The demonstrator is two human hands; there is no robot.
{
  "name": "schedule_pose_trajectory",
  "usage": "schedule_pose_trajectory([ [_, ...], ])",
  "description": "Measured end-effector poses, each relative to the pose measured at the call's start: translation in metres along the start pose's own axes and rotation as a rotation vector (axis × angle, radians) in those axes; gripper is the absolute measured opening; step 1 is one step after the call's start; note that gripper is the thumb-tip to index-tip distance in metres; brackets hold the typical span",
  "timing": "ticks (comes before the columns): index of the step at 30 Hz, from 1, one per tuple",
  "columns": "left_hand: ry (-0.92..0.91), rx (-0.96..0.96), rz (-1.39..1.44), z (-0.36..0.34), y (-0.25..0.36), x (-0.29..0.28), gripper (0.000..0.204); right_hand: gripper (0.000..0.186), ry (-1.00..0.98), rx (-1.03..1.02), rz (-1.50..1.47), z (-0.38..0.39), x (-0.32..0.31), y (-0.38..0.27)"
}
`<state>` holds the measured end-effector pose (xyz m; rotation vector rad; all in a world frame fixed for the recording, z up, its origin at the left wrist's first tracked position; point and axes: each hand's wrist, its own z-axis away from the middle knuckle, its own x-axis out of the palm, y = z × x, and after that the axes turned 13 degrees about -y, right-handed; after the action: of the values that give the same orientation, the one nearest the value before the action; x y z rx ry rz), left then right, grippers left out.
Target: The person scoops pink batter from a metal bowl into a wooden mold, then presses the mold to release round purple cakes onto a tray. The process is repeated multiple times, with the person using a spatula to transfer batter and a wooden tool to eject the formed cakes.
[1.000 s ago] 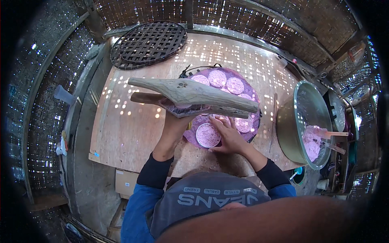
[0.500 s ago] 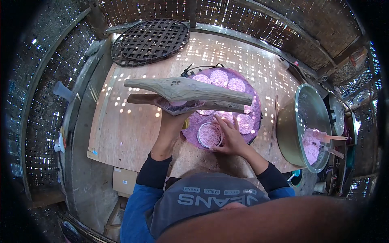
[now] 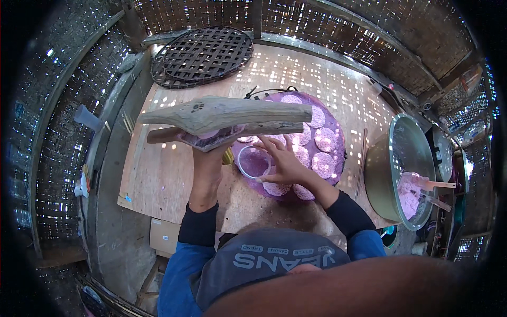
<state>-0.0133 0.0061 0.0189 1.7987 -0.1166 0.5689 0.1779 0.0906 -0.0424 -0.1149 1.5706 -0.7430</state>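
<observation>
My left hand (image 3: 207,165) grips a wooden press (image 3: 227,113) with two long arms, held above the table. The press hides most of its fingers, and pink stuff shows between the arms. My right hand (image 3: 288,166) has its thumb and fingers around a white ring mould (image 3: 239,162) on a round purple cloth (image 3: 337,142). Bare purple cloth shows inside the ring. Several flat pink shredded discs (image 3: 323,165) lie on the cloth beside and beyond my right hand; the press covers some of them. A bit of something yellow (image 3: 228,157) shows by my left wrist.
A large basin (image 3: 381,171) at the right holds pink mash (image 3: 407,196) and utensils with long handles. A thin stick (image 3: 363,158) lies between basin and cloth. An open-weave round rack (image 3: 203,55) rests at the table's (image 3: 153,179) far left. Woven walls surround the table.
The ring has moved left, off a pink disc that now lies uncovered, onto bare cloth. My right hand has gone with it. My left hand has shifted the press left.
</observation>
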Motion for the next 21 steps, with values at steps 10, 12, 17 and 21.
schedule_pose_trajectory([
  [10,0.083,0.022,-0.03,0.001,0.003,-0.013,0.032,0.103,-0.063,0.082,0.089,-0.016,0.003,0.007],
  [12,0.064,0.044,-0.072,0.0,0.003,-0.011,0.032,0.099,-0.046,0.082,0.062,-0.008,-0.002,0.011],
  [17,-0.208,0.188,-0.703,-0.008,-0.01,-0.02,0.043,0.062,0.052,-0.017,-1.219,0.01,-0.099,-0.009],
  [21,-0.441,0.076,-0.812,-0.021,0.002,0.009,0.065,0.062,-0.468,0.092,-0.859,0.027,-0.142,-0.03],
])
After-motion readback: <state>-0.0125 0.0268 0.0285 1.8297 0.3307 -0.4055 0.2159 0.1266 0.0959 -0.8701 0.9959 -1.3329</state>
